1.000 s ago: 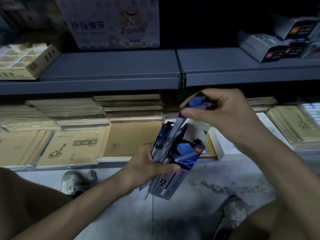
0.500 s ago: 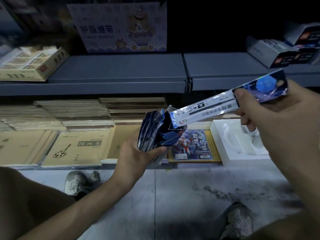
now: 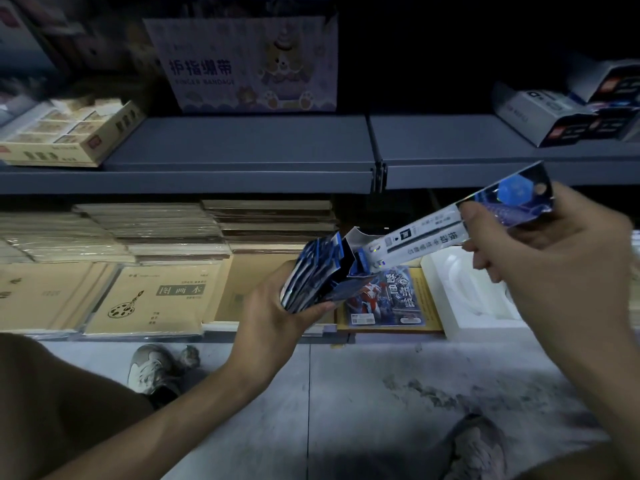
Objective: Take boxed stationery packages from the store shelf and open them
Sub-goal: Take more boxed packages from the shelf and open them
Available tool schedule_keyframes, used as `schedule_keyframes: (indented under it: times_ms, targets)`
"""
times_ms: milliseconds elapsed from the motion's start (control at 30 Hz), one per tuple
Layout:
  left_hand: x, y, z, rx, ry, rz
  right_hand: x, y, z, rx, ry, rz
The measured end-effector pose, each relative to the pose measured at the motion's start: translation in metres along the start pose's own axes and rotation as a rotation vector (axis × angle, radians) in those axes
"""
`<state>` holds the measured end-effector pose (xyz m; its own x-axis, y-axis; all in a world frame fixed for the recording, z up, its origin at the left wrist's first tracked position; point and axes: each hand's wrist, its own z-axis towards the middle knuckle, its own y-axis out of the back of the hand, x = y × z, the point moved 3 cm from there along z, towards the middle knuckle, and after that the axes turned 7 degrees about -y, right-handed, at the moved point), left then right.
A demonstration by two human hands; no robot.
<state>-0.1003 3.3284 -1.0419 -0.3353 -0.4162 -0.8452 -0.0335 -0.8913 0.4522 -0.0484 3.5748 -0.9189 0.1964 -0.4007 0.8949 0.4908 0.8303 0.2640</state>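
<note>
Stationery box (image 3: 317, 271), pen packet (image 3: 429, 235) held before grey shelves (image 3: 235, 147).

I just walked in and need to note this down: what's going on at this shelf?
A person facing a store shelf is unpacking stationery. The left hand grips an open blue box with more blue packets fanned inside. The right hand pinches one long white-and-blue packet by its upper end; its lower end is at the box's open top, so it looks nearly out. Tan notebooks lie stacked behind the hands.
</note>
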Motion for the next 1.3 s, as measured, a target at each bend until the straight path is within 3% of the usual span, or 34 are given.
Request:
schedule_keyframes:
  times_ms: [333,500,633,1133,1300]
  targets:
    - [0.002,-0.005,-0.003,0.004,0.006,-0.009,-0.029,-0.042,-0.010,0.073,-0.165,-0.104]
    - [0.003,-0.009,-0.006,0.013,-0.004,-0.002,-0.044,-0.063,-0.019,0.205,-0.268,-0.252]
    - [0.005,-0.006,-0.005,0.005,0.021,-0.028,-0.047,-0.064,-0.014,0.205,-0.392,-0.124]
    - [0.009,-0.010,-0.007,0.002,0.023,-0.016,-0.042,-0.066,-0.025,0.180,-0.394,-0.233]
    - [0.007,-0.014,-0.012,0.020,0.001,-0.026,-0.047,-0.067,-0.024,0.216,-0.487,-0.279]
